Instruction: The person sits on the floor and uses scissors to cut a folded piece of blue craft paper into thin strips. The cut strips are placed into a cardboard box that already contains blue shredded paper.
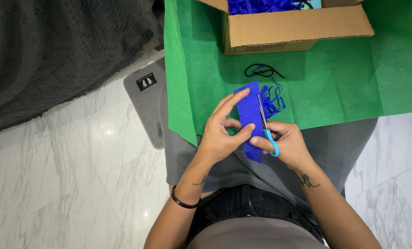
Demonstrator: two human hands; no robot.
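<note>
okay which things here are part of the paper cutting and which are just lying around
In use: left hand, right hand, blue paper, scissors, cut strips, green sheet, box of blue shreds.
Lying about: black cord, grey mat, dark blanket.

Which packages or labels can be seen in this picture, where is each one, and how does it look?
Cardboard box: top centre, on the green paper sheet; brown, rectangular, flaps open, blue shredded paper inside.
Label on the box: front wall, lower edge; a small pale strip with dark print.
Label on the grey mat: on the floor left of the green sheet; a small black rectangle with white marks.
No signs or screens.
</note>
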